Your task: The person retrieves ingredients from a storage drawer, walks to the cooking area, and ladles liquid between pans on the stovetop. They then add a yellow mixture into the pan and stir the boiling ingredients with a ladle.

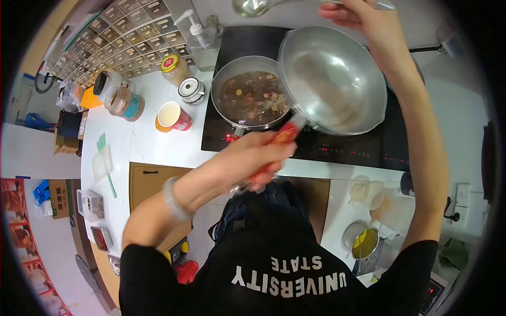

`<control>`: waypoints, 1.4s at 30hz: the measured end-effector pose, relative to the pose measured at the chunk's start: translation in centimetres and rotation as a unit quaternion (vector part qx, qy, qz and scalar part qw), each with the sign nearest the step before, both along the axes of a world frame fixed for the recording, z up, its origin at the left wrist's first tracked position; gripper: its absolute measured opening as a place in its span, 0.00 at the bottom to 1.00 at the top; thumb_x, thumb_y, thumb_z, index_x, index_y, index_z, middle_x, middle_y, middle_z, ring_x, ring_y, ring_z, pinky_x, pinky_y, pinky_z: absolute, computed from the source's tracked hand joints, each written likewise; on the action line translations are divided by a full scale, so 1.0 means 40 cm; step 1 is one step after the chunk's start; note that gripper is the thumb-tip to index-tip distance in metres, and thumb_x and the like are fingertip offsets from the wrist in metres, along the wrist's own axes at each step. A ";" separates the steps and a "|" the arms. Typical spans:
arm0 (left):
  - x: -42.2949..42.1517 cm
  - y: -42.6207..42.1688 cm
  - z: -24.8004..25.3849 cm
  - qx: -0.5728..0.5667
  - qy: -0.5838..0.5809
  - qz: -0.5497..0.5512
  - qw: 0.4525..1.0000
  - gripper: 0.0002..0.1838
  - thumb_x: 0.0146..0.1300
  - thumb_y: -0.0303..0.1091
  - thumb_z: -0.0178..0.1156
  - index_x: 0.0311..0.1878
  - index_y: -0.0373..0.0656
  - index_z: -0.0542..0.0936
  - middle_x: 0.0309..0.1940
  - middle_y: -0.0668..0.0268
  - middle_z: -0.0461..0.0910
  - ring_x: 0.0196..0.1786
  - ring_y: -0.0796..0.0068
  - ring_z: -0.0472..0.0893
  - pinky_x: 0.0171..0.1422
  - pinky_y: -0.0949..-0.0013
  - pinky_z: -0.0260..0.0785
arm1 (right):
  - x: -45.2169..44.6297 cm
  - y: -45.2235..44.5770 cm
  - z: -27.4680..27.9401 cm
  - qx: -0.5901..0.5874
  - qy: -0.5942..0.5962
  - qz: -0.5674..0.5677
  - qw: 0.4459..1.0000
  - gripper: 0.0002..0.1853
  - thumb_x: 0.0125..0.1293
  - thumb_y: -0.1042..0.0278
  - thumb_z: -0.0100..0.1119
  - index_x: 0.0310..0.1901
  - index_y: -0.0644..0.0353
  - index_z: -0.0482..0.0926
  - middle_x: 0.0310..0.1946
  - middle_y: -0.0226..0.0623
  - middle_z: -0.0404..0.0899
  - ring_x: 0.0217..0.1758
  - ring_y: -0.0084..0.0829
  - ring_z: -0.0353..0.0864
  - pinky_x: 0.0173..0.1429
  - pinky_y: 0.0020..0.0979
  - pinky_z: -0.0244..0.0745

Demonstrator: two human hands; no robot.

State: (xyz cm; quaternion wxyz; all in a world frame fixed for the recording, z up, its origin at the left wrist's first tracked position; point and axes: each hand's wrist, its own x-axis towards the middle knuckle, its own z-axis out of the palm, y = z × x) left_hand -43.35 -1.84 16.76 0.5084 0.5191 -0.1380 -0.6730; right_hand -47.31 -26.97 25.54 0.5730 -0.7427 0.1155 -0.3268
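My left hand (253,158) is wrapped round the red-covered handle (284,135) of a silver metal pan (337,79). This pan is tilted, its shiny inside facing me, and its left edge overlaps a second pan (247,97) on the black cooktop (237,42). Dark liquid with brown and yellowish pieces fills the second pan. At the top edge, my right hand (363,18) has its fingers closed round the handle of a metal ladle (253,6), whose bowl is up and to the left, above the cooktop. Part of the right hand is cut off by the frame.
Left of the cooktop stand a pump bottle (203,45), a yellow-lidded jar (175,70), a small silver-lidded jar (191,91), a red paper cup (175,116) and a brown jar (125,104). A metal pot with yellow contents (365,243) sits at the lower right.
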 end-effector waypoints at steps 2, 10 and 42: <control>0.020 0.129 0.053 0.040 -0.018 0.017 0.999 0.12 0.65 0.37 0.57 0.44 0.39 0.69 0.17 0.76 0.64 0.11 0.88 0.62 0.14 0.81 0.52 | -0.034 -0.049 -0.010 -0.055 0.019 -0.025 0.998 0.17 0.68 0.59 0.54 0.48 0.65 0.79 0.39 0.38 0.82 0.43 0.29 0.82 0.50 0.29 0.76; -0.076 0.552 0.063 0.083 -0.149 0.319 0.932 0.22 0.62 0.35 0.57 0.55 0.33 0.66 0.18 0.70 0.64 0.09 0.83 0.60 0.12 0.79 0.52 | -0.089 0.023 -0.425 -0.598 -0.007 0.128 0.791 0.12 0.60 0.72 0.58 0.46 0.57 0.77 0.39 0.38 0.79 0.42 0.34 0.80 0.50 0.35 0.75; 0.257 0.420 0.034 0.068 -0.121 0.240 0.961 0.25 0.63 0.33 0.55 0.60 0.29 0.64 0.23 0.71 0.66 0.14 0.87 0.64 0.15 0.81 0.57 | -0.004 0.172 -0.062 -0.016 0.112 -0.039 0.993 0.17 0.68 0.59 0.54 0.41 0.68 0.79 0.35 0.39 0.81 0.31 0.27 0.84 0.39 0.28 0.80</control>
